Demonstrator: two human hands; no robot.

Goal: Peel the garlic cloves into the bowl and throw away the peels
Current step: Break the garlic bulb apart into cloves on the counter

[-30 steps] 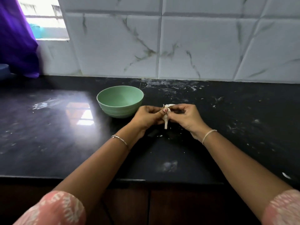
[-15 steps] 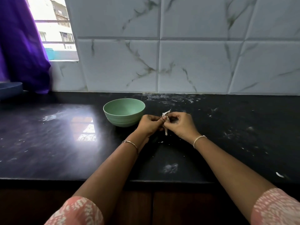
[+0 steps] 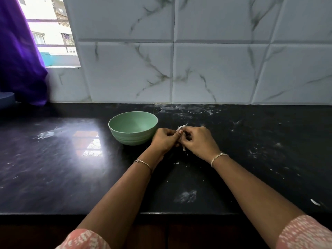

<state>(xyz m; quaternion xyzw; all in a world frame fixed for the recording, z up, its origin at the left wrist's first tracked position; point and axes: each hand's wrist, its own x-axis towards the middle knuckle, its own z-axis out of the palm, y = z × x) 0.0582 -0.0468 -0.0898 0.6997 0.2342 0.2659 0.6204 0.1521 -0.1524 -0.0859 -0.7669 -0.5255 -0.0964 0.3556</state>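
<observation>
Hands: your left hand (image 3: 164, 139) and right hand (image 3: 197, 141) meet knuckle to knuckle above the counter (image 3: 53, 168), just right of the bowl (image 3: 129, 139). Both have their fingers curled inward and pinch one garlic clove (image 3: 181, 128) between them. Your left thumb lies against the clove, and your right fingers close on it from the other side.

Clove: mostly hidden by your fingers. A white tip of peel stands up above the hands, and a thin pale strip (image 3: 183, 148) hangs below them toward the counter. You cannot tell from this view how much skin is off.

Bowl: pale green, upright on the counter, its ribbed wall close to your left hand. Whether the two touch cannot be told.

Counter: black and glossy, with a bright reflection of the window to the left of the bowl. Small white scraps (image 3: 177, 163) lie under and around your hands. A white smudge (image 3: 186, 196) sits nearer you, and one curled peel (image 3: 314, 202) lies far right near the front edge.

Wrists: a thin bracelet (image 3: 142, 162) on the left, a pale thread band (image 3: 218, 157) on the right. Pink patterned sleeves (image 3: 84, 239) show at the bottom corners.

Surroundings: a marbled white tile wall (image 3: 215, 72) behind the counter, with a purple curtain (image 3: 19, 60) and a window (image 3: 52, 33) at upper left.
</observation>
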